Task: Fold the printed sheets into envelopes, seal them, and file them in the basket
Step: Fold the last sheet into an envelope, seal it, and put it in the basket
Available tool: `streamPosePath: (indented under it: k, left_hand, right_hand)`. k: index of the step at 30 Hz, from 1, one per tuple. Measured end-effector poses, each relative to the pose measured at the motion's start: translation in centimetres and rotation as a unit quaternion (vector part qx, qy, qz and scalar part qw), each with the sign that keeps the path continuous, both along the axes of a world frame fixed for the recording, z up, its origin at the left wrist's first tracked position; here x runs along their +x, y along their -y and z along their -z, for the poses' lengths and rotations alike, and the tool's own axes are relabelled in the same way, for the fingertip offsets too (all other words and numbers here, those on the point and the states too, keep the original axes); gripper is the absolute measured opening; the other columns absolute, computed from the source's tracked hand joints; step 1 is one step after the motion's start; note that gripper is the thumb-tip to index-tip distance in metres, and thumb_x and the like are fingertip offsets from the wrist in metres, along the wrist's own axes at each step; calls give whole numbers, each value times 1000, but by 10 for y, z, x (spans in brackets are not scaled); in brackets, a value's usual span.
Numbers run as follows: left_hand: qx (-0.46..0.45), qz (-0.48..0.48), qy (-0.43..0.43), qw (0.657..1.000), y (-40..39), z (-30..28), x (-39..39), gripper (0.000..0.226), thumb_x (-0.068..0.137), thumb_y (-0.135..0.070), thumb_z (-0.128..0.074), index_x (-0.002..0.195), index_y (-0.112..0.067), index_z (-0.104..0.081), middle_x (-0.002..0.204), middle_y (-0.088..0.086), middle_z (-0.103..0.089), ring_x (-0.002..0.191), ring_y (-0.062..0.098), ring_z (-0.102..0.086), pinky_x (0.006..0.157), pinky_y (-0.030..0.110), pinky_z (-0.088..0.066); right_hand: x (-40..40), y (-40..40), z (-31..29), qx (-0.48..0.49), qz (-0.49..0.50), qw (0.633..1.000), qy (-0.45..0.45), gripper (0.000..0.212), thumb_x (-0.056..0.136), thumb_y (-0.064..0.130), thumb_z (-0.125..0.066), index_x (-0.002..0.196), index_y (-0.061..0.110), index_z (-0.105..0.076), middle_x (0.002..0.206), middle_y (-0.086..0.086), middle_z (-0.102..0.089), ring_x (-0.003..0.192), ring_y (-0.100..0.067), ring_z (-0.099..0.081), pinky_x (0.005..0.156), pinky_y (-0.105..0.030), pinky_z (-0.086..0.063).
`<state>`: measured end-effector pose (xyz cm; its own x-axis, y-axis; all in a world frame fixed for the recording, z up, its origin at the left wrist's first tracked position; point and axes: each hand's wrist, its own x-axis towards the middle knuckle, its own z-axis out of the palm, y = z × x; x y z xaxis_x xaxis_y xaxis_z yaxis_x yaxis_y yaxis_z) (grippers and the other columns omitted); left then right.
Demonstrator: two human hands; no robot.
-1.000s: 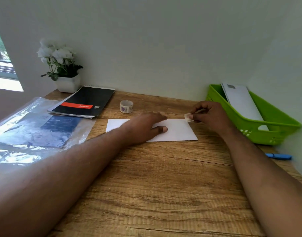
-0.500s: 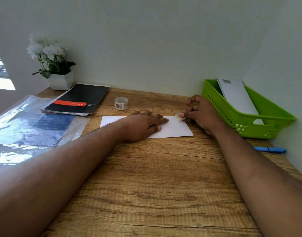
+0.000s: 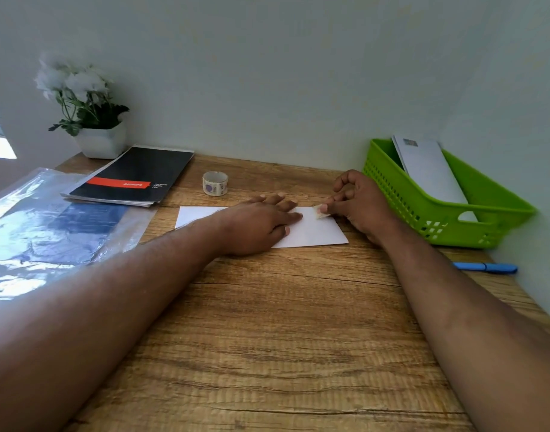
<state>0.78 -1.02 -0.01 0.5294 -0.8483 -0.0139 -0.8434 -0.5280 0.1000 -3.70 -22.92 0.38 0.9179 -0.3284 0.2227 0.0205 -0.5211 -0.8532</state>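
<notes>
Single head view, close, angled forward-down over desk (image 3: 267, 338).

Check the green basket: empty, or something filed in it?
Not empty. A long white envelope leans inside the green basket, its top end above the rim.

Near half of wooden desk (image 3: 267, 353): open surface, crossed only by both forearms. Far edge: wall. Left side: plastic sleeve (image 3: 49, 232), black pad (image 3: 133, 176), flower pot (image 3: 100, 141). Centre back: tape roll (image 3: 215, 183), just behind envelope (image 3: 314, 232). Right side: green basket (image 3: 423, 213) against side wall, blue pen (image 3: 485, 268) in front of it.
</notes>
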Motion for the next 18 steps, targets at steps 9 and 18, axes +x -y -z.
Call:
streamPosePath:
  k: [9,18]
  left_hand:
    - [-24,-10,-57,998,1,-2,0,50,106,-30,-28,155,-25,-20,162,-4,-16,148,10,-15,117,25,-9]
    - [-36,-10,-67,997,0,-1,1,51,106,-30,-30,155,-21,-19,162,-3,-18,148,10,-15,113,20,-8]
  right_hand:
    - [5,4,7,-37,14,999,1,37,66,4,-84,79,21,-55,83,-16,-69,84,-27,-69,81,-42,-56]
    - [5,-4,4,-137,-12,990,12,22,70,3,-80,75,8,-60,78,8,-58,74,-2,-52,60,-5,-39]
